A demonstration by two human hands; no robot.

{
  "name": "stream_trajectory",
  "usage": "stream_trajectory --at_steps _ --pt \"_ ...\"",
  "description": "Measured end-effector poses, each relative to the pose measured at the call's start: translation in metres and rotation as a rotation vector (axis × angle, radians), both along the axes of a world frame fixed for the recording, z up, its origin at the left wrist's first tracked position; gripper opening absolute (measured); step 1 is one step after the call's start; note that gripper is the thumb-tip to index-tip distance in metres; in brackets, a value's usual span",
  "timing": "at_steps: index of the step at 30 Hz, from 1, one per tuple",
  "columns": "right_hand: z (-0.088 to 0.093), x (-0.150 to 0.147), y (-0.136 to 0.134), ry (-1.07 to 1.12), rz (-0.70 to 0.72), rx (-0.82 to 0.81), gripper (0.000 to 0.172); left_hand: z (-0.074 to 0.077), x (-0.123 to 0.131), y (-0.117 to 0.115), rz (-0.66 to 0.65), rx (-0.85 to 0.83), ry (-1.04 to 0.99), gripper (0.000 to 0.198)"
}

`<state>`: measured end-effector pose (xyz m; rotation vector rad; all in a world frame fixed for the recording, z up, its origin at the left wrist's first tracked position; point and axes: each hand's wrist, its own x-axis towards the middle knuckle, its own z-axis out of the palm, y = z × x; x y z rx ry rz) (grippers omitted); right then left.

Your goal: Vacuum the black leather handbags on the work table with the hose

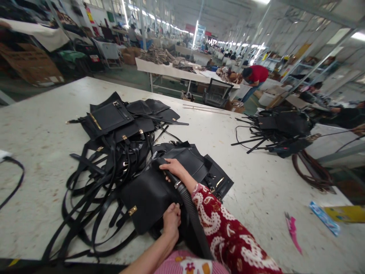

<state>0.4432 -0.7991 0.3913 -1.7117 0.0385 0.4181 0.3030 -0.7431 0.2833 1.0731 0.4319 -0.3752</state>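
Observation:
A black handbag (146,194) with a gold clasp on its flap lies at the table's near edge. My left hand (171,220) is closed in a fist on the bag's near side, gripping its edge. Over the top of the bag, my right hand (174,170) is wrapped round the black nozzle end of a ribbed hose (188,203), which runs back towards my body. The nozzle's tip is hidden by the hand and the bag. Long black straps (98,217) spill out to the left. More black bags (191,161) lie just behind and to the right.
A heap of black bags (112,116) with gold fittings lies farther left on the white table (228,228). To the right are another black pile (282,123), brown coiled straps (309,171), pink-handled nippers (293,232), a blue packet (325,219) and a yellow box (346,214). Beyond, a person in red (256,74) bends over.

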Motion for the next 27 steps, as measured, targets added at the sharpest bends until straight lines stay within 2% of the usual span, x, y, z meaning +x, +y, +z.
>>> stream_trajectory --at_steps 4,7,9,11,13,14,17,19,21,23,25,27 --pt "0.001 0.016 0.014 -0.054 -0.033 -0.007 0.053 0.003 -0.008 0.006 -0.039 0.003 -0.009 0.029" --pt "0.007 0.008 0.009 -0.124 -0.134 -0.003 0.065 0.003 -0.018 0.02 -0.149 0.023 0.012 0.034" --pt "0.015 -0.009 -0.006 -0.164 -0.193 0.012 0.068 0.005 -0.022 0.036 -0.295 0.093 0.016 0.036" --pt "0.02 -0.037 -0.029 -0.196 -0.213 0.055 0.066 0.014 -0.021 0.054 -0.511 0.236 -0.045 0.041" --pt "0.019 -0.073 -0.056 -0.2 -0.213 0.115 0.063 0.031 -0.014 0.066 -0.688 0.449 -0.23 0.047" --pt "0.015 -0.093 -0.069 -0.195 -0.245 0.141 0.064 0.041 -0.009 0.066 -0.729 0.568 -0.371 0.048" --pt "-0.008 -0.146 -0.106 -0.138 -0.462 0.111 0.069 0.068 0.013 0.041 -0.667 0.884 -0.916 0.031" --pt "-0.028 -0.168 -0.126 -0.119 -0.595 0.116 0.07 0.073 0.032 0.009 -0.631 1.061 -1.234 0.034" --pt "-0.047 -0.176 -0.14 -0.105 -0.67 0.141 0.071 0.062 0.051 -0.023 -0.683 1.252 -1.408 0.045" --pt "-0.06 -0.174 -0.15 -0.094 -0.698 0.169 0.073 0.044 0.066 -0.045 -0.775 1.411 -1.467 0.048" --pt "-0.068 -0.163 -0.157 -0.089 -0.719 0.19 0.072 0.027 0.074 -0.055 -0.819 1.491 -1.499 0.047" --pt "-0.071 -0.147 -0.166 -0.08 -0.744 0.206 0.069 0.017 0.076 -0.056 -0.81 1.519 -1.529 0.046"
